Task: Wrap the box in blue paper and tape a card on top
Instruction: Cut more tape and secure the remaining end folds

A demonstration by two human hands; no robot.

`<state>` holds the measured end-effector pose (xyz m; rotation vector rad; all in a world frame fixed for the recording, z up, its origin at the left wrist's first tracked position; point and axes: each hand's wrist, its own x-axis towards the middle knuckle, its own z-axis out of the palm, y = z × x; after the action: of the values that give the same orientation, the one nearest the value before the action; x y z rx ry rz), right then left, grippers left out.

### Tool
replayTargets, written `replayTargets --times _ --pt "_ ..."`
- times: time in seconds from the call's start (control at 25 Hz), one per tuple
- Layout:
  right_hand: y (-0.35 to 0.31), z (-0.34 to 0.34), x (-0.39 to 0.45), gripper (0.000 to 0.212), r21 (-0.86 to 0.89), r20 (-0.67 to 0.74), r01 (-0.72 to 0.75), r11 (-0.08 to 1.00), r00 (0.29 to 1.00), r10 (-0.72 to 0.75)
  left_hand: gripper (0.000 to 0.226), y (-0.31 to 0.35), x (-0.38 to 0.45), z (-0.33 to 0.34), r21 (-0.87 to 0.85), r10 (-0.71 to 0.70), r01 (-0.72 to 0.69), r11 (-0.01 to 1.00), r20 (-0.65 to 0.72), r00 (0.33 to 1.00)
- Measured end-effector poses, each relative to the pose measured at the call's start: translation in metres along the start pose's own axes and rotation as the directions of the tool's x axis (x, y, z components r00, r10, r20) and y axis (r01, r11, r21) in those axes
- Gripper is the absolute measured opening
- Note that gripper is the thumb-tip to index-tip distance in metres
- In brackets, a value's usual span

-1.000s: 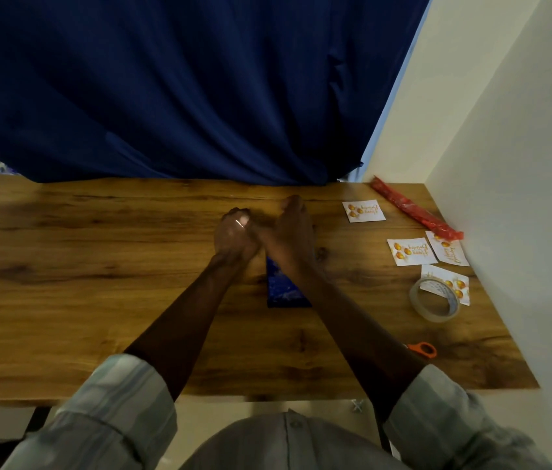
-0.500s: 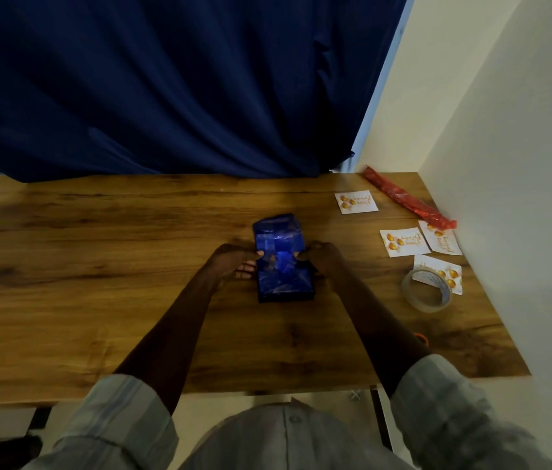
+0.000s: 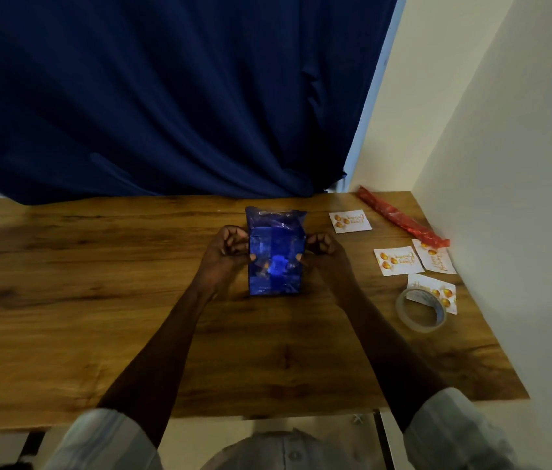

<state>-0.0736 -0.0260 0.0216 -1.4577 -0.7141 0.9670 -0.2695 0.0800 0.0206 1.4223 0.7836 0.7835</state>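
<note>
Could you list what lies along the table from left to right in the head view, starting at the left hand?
left hand → blue wrapped box → right hand → nearest card → tape roll

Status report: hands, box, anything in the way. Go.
Left hand and right hand grip the blue-wrapped box by its sides, thumbs on top. No card on it yet. Cards and tape roll lie to the right, nothing blocking.

glossy blue paper (image 3: 275, 252), wood table (image 3: 98, 300)
</note>
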Motion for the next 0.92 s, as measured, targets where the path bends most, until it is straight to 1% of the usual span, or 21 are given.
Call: replayTargets --times 0.08,0.2,0.36,0.52,0.6,0.64,0.68,0.72,0.76,0.8,0.84,0.88,0.92 --pt "-0.006 0.0 -0.003 0.026 0.037 0.013 0.035 0.999 0.999 -0.036 0.04 0.001 -0.001 -0.001 0.038 0.02 -0.021 0.999 0.017 1.0" --pt "-0.01 0.0 -0.007 0.028 0.076 0.043 0.05 0.996 0.998 -0.054 0.041 0.001 -0.003 -0.001 0.069 0.043 -0.044 0.997 0.008 0.999" --pt "-0.012 0.002 -0.011 0.032 0.13 0.067 0.05 0.99 0.996 -0.059 0.046 0.001 -0.004 -0.004 0.086 0.079 -0.08 0.993 0.014 0.997" --pt "-0.017 0.006 -0.011 0.041 0.132 0.083 0.103 0.986 0.99 -0.115 0.049 0.004 -0.005 -0.004 0.087 0.076 -0.079 0.993 0.029 0.997" --pt "-0.022 0.008 -0.012 0.045 0.199 0.057 0.119 0.973 0.99 -0.133 0.05 0.003 -0.005 -0.006 0.094 0.079 -0.082 0.992 0.035 0.996" --pt "-0.025 0.009 -0.011 0.044 0.227 0.015 0.117 0.967 0.992 -0.124 0.05 0.002 -0.006 -0.008 0.103 0.078 -0.082 0.991 0.035 0.996" --pt "-0.029 0.011 -0.012 0.037 0.213 -0.049 0.12 0.97 0.993 -0.112 0.05 0.002 -0.006 -0.008 0.113 0.08 -0.083 0.99 0.034 0.996" --pt "-0.035 0.012 -0.011 0.029 0.135 -0.14 0.122 0.983 0.985 -0.103 0.05 0.002 -0.007 -0.009 0.119 0.082 -0.085 0.989 0.029 0.996" --pt "-0.041 0.014 -0.009 0.027 0.014 -0.223 0.109 0.994 0.969 -0.103 0.05 0.003 -0.008 -0.009 0.122 0.086 -0.089 0.989 0.026 0.996" --pt "-0.047 0.016 -0.005 0.036 -0.134 -0.269 0.071 0.988 0.958 -0.105 0.05 0.003 -0.008 -0.009 0.129 0.093 -0.095 0.987 0.023 0.995" --pt "-0.054 0.018 -0.001 0.049 -0.292 -0.269 0.018 0.956 0.958 -0.101 0.05 0.003 -0.009 -0.009 0.141 0.101 -0.103 0.985 0.022 0.995" --pt "-0.062 0.022 0.002 0.058 -0.447 -0.241 -0.021 0.894 0.966 -0.098 0.049 0.003 -0.009 -0.009 0.162 0.113 -0.115 0.98 0.026 0.993" --pt "-0.068 0.027 0.004 0.062 -0.579 -0.203 -0.033 0.815 0.973 -0.105 0.048 0.003 -0.009 -0.009 0.183 0.123 -0.127 0.975 0.034 0.992"
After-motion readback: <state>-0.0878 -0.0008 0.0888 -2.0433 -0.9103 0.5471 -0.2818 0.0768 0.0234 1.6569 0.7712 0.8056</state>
